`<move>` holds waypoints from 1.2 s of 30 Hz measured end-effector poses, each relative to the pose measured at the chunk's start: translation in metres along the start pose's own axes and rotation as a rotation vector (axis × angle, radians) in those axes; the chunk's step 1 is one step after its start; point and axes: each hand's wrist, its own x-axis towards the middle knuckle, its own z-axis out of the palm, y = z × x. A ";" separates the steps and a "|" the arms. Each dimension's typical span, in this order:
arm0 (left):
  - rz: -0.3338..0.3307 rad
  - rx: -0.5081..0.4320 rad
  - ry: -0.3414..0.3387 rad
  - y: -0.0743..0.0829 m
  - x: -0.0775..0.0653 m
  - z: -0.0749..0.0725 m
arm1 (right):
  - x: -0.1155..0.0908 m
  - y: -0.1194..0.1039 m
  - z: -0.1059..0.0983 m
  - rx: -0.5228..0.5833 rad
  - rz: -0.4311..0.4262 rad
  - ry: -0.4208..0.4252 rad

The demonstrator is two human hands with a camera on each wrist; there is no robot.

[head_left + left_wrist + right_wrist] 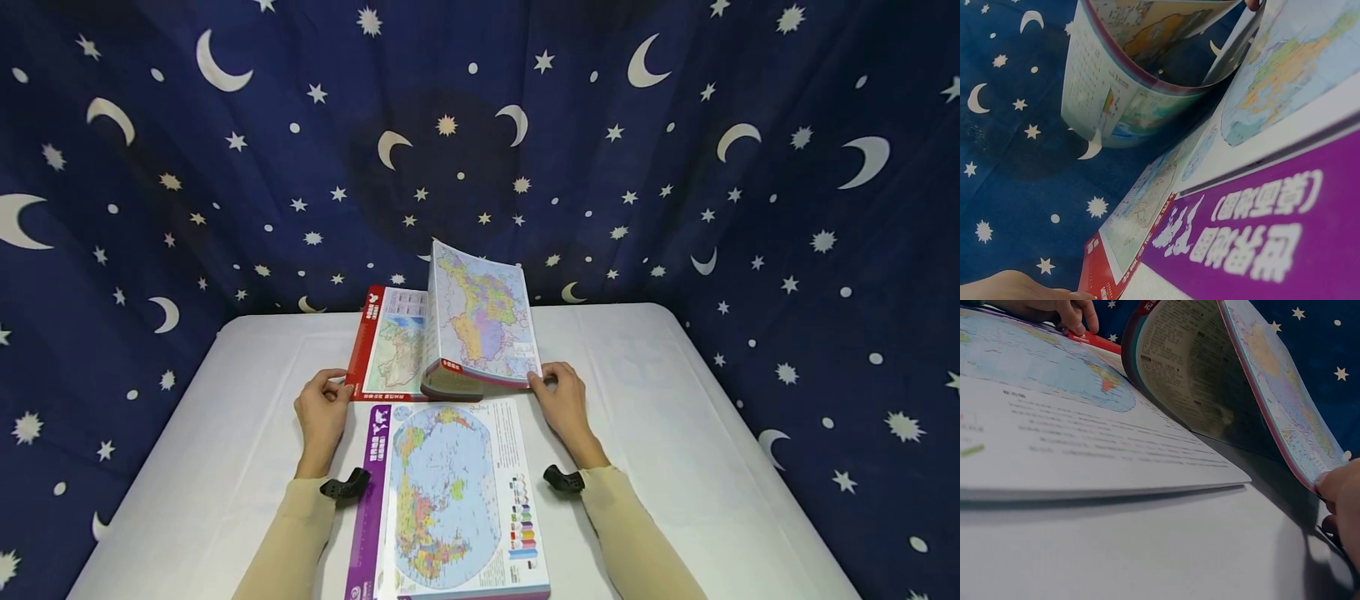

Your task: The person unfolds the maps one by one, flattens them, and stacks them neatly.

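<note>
A red-edged map (pixel 397 354) lies at the back of the table, its right part lifted and curved over in a bend. My right hand (pixel 562 404) pinches the lower right corner of this raised part, thumb on the printed face. In the right wrist view, the raised map (pixel 1260 375) shows dense print on its inner side. At the flat left side, my left hand (pixel 322 412) rests its fingertips on the lower red corner (pixel 1107 275). A purple-edged world map (pixel 450 500) lies flat in front, between my forearms.
A white cloth covers the table (pixel 675 467). Behind and along both sides hangs a dark blue curtain (pixel 465 100) with moons and stars. Black bands with camera mounts (pixel 345 485) sit on both wrists, the left one overlapping the purple edge in the head view.
</note>
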 end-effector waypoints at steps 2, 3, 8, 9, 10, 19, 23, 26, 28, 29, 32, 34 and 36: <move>0.011 0.001 0.009 -0.001 0.000 -0.001 | 0.000 0.001 -0.001 0.006 -0.002 0.006; 0.016 -0.001 0.016 -0.002 0.001 -0.001 | 0.000 0.002 -0.002 0.009 -0.005 0.010; 0.014 -0.017 0.049 -0.005 0.003 -0.004 | 0.001 0.004 -0.008 0.016 -0.004 0.024; 0.013 -0.014 0.057 -0.005 0.003 -0.004 | 0.001 0.005 -0.010 0.012 -0.005 0.028; 0.012 -0.010 0.064 -0.006 0.003 -0.005 | 0.001 0.006 -0.011 0.014 -0.005 0.032; 0.015 0.008 0.145 -0.011 0.006 -0.014 | 0.002 0.019 -0.025 -0.002 -0.002 0.065; 0.001 0.015 0.170 -0.014 0.007 -0.018 | 0.002 0.023 -0.031 -0.010 0.010 0.079; -0.012 0.017 0.174 -0.017 0.007 -0.020 | 0.002 0.025 -0.034 -0.014 0.007 0.084; -0.021 0.017 0.173 -0.018 0.007 -0.021 | 0.002 0.025 -0.036 -0.016 0.001 0.088; -0.027 0.019 0.173 -0.019 0.007 -0.022 | 0.002 0.026 -0.036 -0.019 -0.003 0.090; -0.041 0.023 0.178 -0.021 0.008 -0.024 | 0.002 0.028 -0.038 -0.025 -0.002 0.092; -0.049 0.028 0.190 -0.022 0.009 -0.025 | 0.002 0.030 -0.040 -0.030 -0.005 0.097; -0.054 0.031 0.202 -0.022 0.009 -0.027 | 0.002 0.031 -0.041 -0.031 -0.001 0.098</move>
